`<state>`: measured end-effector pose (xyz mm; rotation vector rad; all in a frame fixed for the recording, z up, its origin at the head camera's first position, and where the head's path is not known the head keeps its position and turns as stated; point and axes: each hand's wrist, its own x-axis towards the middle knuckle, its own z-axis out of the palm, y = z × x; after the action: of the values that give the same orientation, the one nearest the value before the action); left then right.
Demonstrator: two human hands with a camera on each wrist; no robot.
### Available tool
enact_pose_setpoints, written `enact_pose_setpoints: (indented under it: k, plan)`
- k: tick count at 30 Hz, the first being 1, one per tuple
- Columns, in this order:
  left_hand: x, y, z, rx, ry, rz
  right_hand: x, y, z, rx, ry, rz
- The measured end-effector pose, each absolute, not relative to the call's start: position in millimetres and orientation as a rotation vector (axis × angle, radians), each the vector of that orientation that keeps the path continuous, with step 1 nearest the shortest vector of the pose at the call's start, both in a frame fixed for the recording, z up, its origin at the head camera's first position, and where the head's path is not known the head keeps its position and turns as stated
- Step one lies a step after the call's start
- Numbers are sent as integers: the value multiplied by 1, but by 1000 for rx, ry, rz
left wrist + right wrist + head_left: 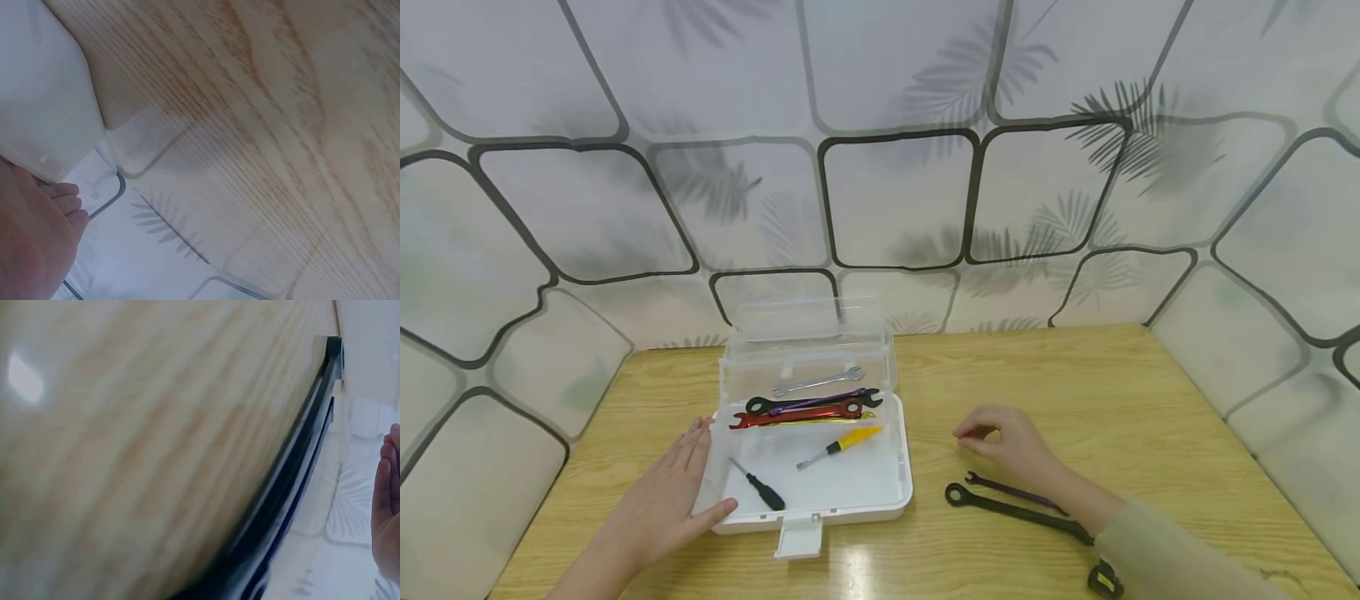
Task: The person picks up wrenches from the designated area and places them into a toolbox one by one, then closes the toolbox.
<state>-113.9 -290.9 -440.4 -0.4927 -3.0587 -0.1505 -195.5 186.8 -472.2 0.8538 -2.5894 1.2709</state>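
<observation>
A white plastic toolbox [891, 492] with a clear lid stands unlatched on the table. My left hand [662, 500] rests along its left side, the thumb over the front left corner and the fingers straight. Inside lie a black screwdriver [767, 493] and a yellow screwdriver [853, 438]. Behind them, seen through clear plastic, are a red wrench [808, 413], a silver wrench [820, 382] and several others. To the right of the box, my right hand [1011, 442] hovers over the table, fingers loosely bent, with nothing visible in it. Under its wrist lie a black ratchet wrench [1015, 507] and a purple wrench [1011, 489].
A black and yellow tape measure [1105, 579] sits at the front right, partly behind the right sleeve [1165, 550]. The box's white latch [799, 537] hangs forward over the wooden table [1037, 367]. Patterned walls [898, 200] enclose the table's back and sides.
</observation>
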Motion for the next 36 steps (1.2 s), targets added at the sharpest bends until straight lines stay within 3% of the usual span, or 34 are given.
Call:
enact_pose_setpoints:
  k: [36]
  plan:
    - [-114,-292,-441,-502,-3053,-138,-165,246,-487,667,-2650,1191]
